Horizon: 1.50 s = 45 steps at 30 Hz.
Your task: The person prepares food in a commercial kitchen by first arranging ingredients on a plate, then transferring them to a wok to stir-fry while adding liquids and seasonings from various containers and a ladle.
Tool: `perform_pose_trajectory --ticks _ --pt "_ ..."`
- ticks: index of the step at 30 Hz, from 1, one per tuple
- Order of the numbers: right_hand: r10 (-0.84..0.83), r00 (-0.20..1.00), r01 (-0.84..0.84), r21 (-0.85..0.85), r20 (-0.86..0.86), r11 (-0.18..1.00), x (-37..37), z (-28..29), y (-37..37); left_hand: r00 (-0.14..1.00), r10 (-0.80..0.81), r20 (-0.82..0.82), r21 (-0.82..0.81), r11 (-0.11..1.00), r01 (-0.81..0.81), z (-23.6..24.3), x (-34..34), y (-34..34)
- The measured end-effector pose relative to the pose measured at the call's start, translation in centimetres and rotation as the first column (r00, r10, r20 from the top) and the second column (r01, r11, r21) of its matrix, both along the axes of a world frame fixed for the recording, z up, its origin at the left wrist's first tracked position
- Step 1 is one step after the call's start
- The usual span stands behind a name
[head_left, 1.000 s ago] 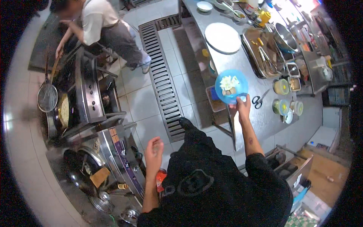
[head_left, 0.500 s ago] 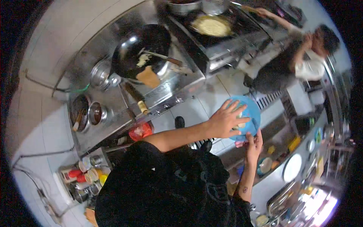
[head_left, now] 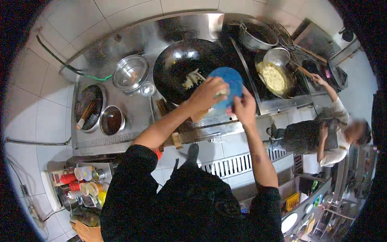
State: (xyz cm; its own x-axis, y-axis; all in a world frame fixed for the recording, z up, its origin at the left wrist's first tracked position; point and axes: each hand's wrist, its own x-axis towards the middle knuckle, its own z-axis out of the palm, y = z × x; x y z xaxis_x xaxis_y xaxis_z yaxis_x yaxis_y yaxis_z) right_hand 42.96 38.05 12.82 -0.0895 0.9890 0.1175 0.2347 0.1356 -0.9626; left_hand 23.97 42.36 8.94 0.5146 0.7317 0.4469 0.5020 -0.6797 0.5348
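Note:
My right hand (head_left: 242,105) grips the rim of a blue plate (head_left: 225,76), tilted over the near right part of a black wok (head_left: 175,66). Curled fingers of my left hand (head_left: 211,90) lie on the plate, closed around pale food pieces (head_left: 221,92) that they partly hide. A few pale pieces (head_left: 192,79) lie in the wok. A tan cloth (head_left: 198,115) is at the wok's near edge, under my hands.
A pan of pale yellow batter (head_left: 274,78) sits right, below a pot (head_left: 258,38). A co-worker (head_left: 314,137) holds a long-handled strainer (head_left: 278,56). Steel bowls (head_left: 130,71) and a dark pan (head_left: 90,105) stand left. A tray of squeeze bottles and tubs (head_left: 84,181) is lower left.
I have turned from the steel prep table to face the stove. The blue plate has moved over the wok, and my left hand's spread fingers have curled onto the food on it.

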Motion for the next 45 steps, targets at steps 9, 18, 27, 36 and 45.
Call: perform_pose_trajectory --ticks 9,18,27,36,45 --pt "-0.213 0.624 -0.175 0.4 0.752 0.9 -10.1 -1.1 6.4 0.843 0.503 -0.19 0.05 0.862 -0.504 -7.3 -10.1 3.4" --pt "-0.296 0.876 0.103 0.451 0.38 0.886 -5.2 -1.0 4.3 0.845 0.517 0.135 -0.098 0.856 -0.508 1.3 -10.9 -2.4" --pt "-0.843 0.456 0.608 -0.591 -0.286 0.529 16.3 -7.1 -26.5 0.86 0.381 0.339 -0.568 0.812 -0.136 -6.5 -4.8 -15.2" --pt "-0.724 -0.681 0.62 -0.612 -0.11 -0.49 27.0 -22.7 -71.0 0.972 -0.048 0.232 -0.813 0.539 0.221 -4.1 14.9 -23.5" --pt "-0.841 -0.418 0.673 -0.739 -0.343 -0.033 33.9 -30.6 -85.7 0.969 -0.173 0.175 -0.722 0.647 0.246 -6.8 19.5 -30.5"
